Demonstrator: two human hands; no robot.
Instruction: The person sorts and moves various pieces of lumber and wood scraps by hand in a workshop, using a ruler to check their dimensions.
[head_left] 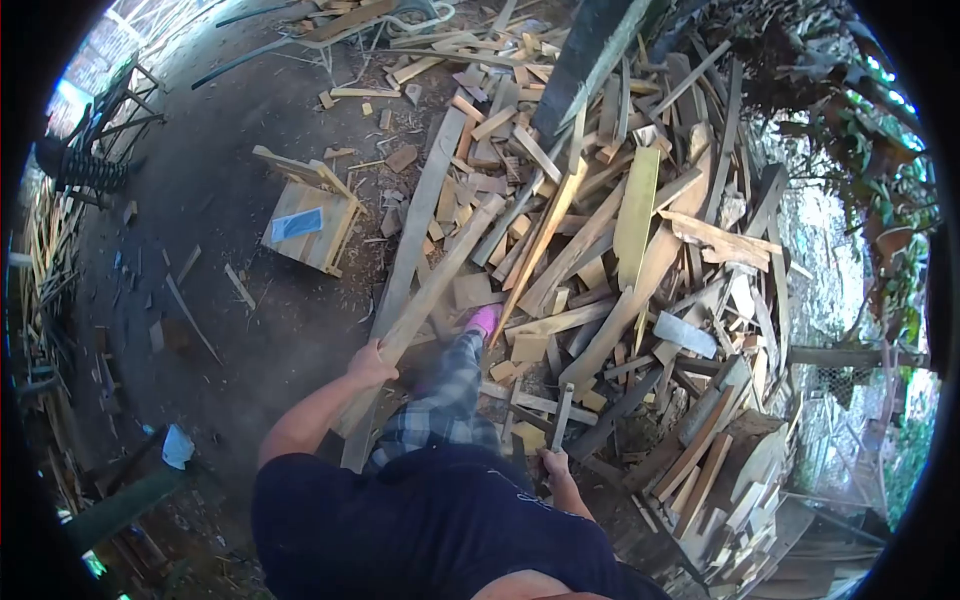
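My left hand [372,364] is closed round the lower part of a long, weathered plank [440,282], which slants up to the right over the wood pile. Beside it lies another long grey board [424,205]. My right hand [554,461] is wrapped round the lower end of a short, narrow wood stick [563,415] that points upward in the view. Between my hands, my leg in plaid trousers reaches forward, and a pink shoe [486,320] rests among the scraps.
A large heap of boards and offcuts [600,260] spreads ahead and to the right. On the dirt ground stands a small wooden chair [310,222] with a blue item on it. A metal frame [345,35] is farther back, and a coiled spring [90,168] lies far left.
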